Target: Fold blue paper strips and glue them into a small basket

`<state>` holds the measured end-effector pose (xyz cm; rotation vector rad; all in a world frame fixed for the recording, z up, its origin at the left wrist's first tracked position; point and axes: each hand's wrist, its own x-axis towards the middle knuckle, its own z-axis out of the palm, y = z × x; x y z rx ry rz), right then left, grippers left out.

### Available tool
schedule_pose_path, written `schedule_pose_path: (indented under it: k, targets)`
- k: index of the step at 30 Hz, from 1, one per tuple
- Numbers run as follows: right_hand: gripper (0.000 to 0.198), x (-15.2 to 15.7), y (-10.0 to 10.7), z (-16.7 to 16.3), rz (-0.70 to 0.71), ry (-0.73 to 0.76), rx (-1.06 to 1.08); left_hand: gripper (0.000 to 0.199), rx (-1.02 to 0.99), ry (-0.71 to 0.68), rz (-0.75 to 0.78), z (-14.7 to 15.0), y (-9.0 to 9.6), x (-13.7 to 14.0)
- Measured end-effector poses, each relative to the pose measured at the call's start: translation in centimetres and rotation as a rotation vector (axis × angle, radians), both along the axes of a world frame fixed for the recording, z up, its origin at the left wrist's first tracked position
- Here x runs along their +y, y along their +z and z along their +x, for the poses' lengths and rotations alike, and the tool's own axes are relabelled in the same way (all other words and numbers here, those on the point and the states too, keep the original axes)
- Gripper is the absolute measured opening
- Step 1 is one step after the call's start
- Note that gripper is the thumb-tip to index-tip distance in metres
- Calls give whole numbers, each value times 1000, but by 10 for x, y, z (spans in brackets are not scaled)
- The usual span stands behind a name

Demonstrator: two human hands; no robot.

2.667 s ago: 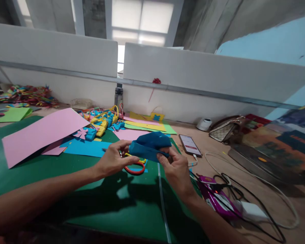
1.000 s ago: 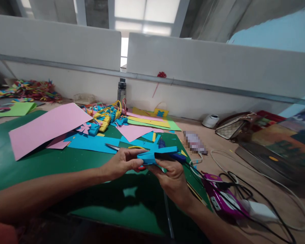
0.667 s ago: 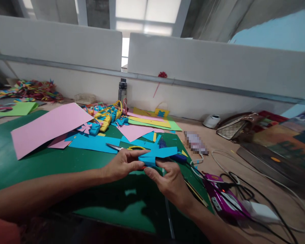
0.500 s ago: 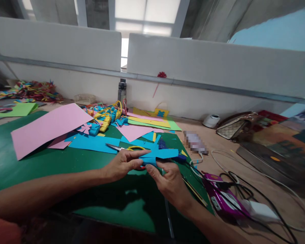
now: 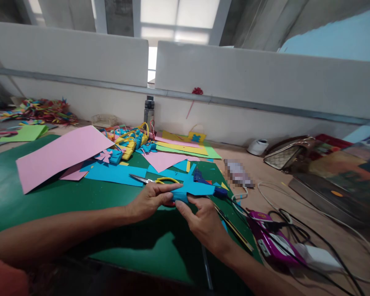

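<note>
Between my two hands is a folded piece of blue paper (image 5: 200, 188), held above the green mat (image 5: 135, 250). My left hand (image 5: 151, 199) pinches its left end between thumb and fingers. At its lower right edge, my right hand (image 5: 202, 216) grips the fold with thumb and fingers. Scissors (image 5: 138, 179) with yellow and red handles lie just behind my left hand, partly hidden by it. Beyond the paper rests a blue glue gun (image 5: 200, 176), partly covered, its black cord running right.
Small yellow and blue paper bags (image 5: 126, 146) are heaped behind, beside a large pink sheet (image 5: 64, 158). A craft knife (image 5: 234, 228) and a clear glue stick (image 5: 207, 267) lie nearby. To the right are a purple power strip (image 5: 271, 238), cables and a handbag (image 5: 288, 154).
The blue paper has tilted slightly, with its folded lower part pressed nearer the upper flap. My right fingers have shifted a little left along the fold.
</note>
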<state>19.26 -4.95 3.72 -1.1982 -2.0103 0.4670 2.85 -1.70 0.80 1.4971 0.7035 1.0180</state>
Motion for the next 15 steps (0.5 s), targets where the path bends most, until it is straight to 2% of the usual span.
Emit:
schedule_pose_path:
  k: [4, 15]
  targets:
    - [14, 2, -1, 1, 8, 1, 0, 42, -24, -22, -21, 0, -3, 1]
    - [16, 4, -4, 3, 27, -3, -14, 42, -92, -28, -80, 3, -8, 1]
